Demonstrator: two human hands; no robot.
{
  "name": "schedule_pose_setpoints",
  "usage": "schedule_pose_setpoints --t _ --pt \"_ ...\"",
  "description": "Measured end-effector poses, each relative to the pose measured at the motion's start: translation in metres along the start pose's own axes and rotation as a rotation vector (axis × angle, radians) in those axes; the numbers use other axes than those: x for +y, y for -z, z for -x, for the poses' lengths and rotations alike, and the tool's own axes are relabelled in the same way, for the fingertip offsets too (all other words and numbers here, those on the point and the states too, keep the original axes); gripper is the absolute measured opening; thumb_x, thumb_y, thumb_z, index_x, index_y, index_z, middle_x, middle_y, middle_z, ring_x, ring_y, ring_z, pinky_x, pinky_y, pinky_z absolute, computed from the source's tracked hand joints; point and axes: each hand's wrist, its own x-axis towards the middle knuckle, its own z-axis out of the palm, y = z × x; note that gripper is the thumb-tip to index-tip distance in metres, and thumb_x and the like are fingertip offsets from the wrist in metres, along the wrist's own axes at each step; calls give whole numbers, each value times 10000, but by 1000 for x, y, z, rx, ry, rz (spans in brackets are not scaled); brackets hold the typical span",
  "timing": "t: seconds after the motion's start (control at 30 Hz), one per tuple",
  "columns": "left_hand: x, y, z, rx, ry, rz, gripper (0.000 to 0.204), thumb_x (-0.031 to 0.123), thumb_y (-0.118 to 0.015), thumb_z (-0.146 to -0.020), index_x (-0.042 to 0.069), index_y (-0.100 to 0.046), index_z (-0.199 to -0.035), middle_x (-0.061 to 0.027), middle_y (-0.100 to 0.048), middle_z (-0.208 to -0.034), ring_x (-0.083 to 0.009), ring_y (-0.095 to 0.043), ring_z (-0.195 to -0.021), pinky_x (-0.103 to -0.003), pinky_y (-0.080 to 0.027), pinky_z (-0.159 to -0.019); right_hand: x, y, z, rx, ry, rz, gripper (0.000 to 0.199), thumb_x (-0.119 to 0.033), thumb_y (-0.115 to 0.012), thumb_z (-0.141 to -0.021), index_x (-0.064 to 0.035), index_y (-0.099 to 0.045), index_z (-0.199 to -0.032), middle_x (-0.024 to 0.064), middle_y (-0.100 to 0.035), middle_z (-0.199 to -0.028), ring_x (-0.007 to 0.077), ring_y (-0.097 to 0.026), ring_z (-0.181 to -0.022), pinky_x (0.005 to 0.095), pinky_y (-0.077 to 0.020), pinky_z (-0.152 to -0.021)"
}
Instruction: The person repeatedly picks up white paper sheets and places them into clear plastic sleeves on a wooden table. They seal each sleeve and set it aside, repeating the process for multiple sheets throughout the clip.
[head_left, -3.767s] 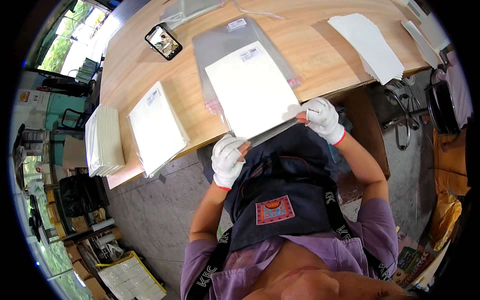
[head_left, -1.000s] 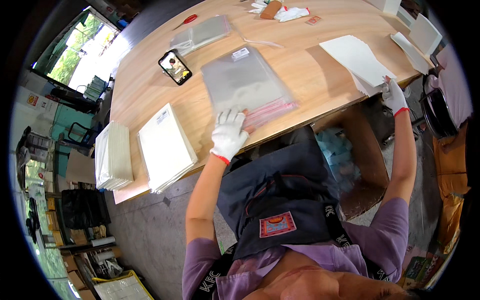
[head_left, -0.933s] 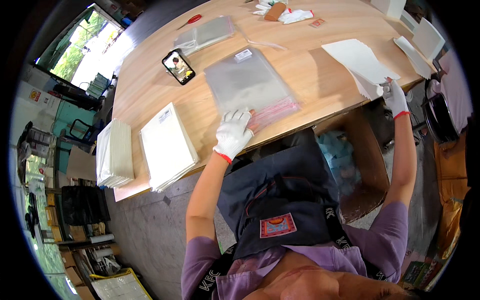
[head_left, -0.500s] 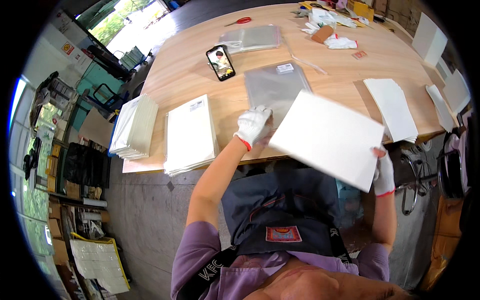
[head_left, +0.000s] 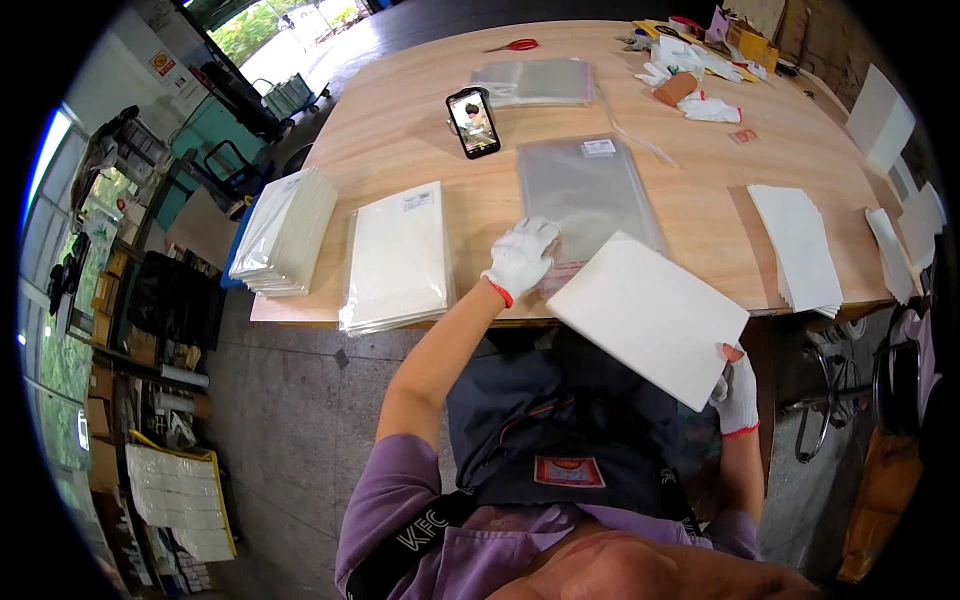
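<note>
A flat white board (head_left: 648, 320) is tilted above the table's near edge, its far left corner near the mouth of a clear plastic bag. My right hand (head_left: 738, 392), in a white glove with bare fingertips showing, grips the board by its near right corner, thumb on top. My left hand (head_left: 521, 258), gloved too, has its fingers curled at the near left edge of the top clear plastic bag (head_left: 585, 190); the thumb is mostly hidden. That bag lies on a stack of bags, with a white label at its far end and a pinkish strip by its mouth.
Left of the bags are a stack of bagged white boards (head_left: 400, 255) and a taller one (head_left: 285, 230). A phone (head_left: 473, 122) stands beyond. More white boards (head_left: 795, 245) lie right. Farther back are clear bags (head_left: 540, 82), red scissors (head_left: 515, 45) and loose gloves (head_left: 710, 107).
The board has come lower and nearer my body, with my right hand still on it. My left hand stays at the bag's near left edge. The whole view has shifted slightly.
</note>
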Motion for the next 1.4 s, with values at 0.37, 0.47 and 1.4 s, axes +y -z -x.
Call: schedule_pose_setpoints --t 0.37,0.47,1.4 --pt "45 8 14 71 -137 134 334 19 -554 -699 182 -613 -985 -11 -621 -970 -226 -627 -800 -348 -495 -592 48 -4 6 182 69 -344 419 -177 -513 -897 -13 -449 -1278 102 -559 -1193 239 -555 -1089 349 -469 -905" --pt "65 1 33 114 -135 215 413 -9 -558 -650 192 -631 -1002 6 -616 -980 -217 -616 -770 -330 -472 -586 49 -16 13 194 95 -319 439 -191 -517 -899 -21 -426 -1294 101 -541 -1204 228 -552 -1083 336 -468 -898" --pt "118 -29 128 -516 600 1246 240 151 -487 -935 -31 -591 -1051 -77 -650 -863 -107 -602 -680 -259 -495 -613 70 -79 24 186 -154 -118 326 -273 -536 -931 -55 -488 -1169 75 -587 -956 206 -604 -780 318 -531 -656"
